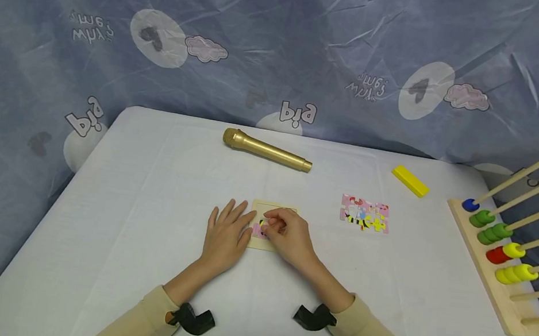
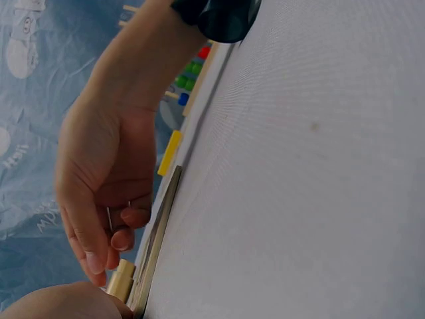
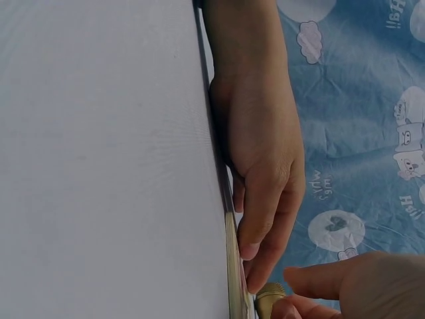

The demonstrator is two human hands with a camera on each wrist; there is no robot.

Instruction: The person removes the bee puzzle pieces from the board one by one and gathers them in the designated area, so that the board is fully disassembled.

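A small light wooden puzzle tray (image 1: 261, 245) lies on the table between the two hands, with pink puzzle pieces (image 1: 257, 230) in its lower left part. My left hand (image 1: 226, 238) rests beside it with fingers spread, the thumb at the tray's left edge. Over the tray hovers my right hand (image 1: 290, 238), its fingers bent. A gap shows between right thumb and index finger in the right wrist view, and no piece is visible there. The right palm and forearm cover the tray's right side. From the left wrist, the tray (image 2: 159, 232) appears edge-on.
Right of the tray lies a group of joined pink and yellow puzzle pieces (image 1: 365, 212). A gold microphone (image 1: 269, 150) and a yellow block (image 1: 410, 181) lie farther back. At the right edge stands a wooden bead rack (image 1: 495, 265) with upright rods and coloured beads.
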